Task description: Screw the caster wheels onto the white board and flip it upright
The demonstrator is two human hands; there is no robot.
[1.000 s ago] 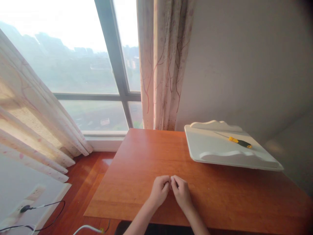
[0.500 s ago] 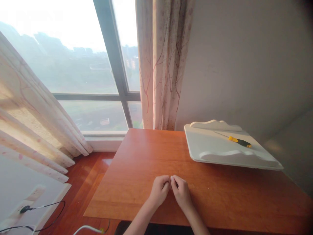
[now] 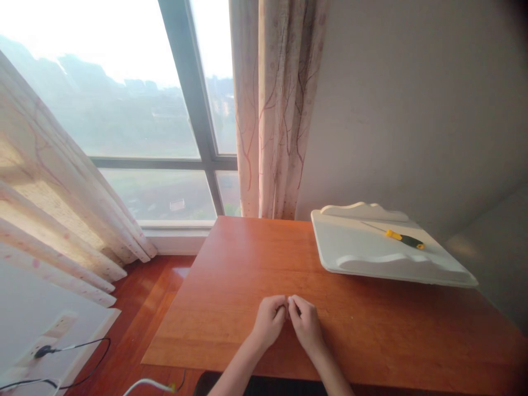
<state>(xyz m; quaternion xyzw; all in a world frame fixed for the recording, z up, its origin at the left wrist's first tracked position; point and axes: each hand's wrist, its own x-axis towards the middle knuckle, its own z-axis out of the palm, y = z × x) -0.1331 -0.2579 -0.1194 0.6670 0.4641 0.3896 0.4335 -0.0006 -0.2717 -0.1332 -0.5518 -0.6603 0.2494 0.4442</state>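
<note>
My left hand [image 3: 270, 319] and my right hand [image 3: 304, 323] are held close together over the near part of the wooden table [image 3: 247, 258]. The fingers of both are curled in, thumbs pressed to the forefingers, and the fingertips almost meet. Whatever they pinch, if anything, is too small or too hidden to make out. Off to the right, apart from both hands, a screwdriver [image 3: 405, 240] with a yellow and dark green handle lies on a white board [image 3: 350, 236] with wavy raised edges.
The white board rests on the table's right rear, near the grey wall [image 3: 404, 110]. A window [image 3: 136, 121] and curtains [image 3: 274, 110] stand behind the table. At lower left, a black plug [image 3: 43, 351] sits in a wall socket, and a white cable [image 3: 148, 383] lies near the table's edge.
</note>
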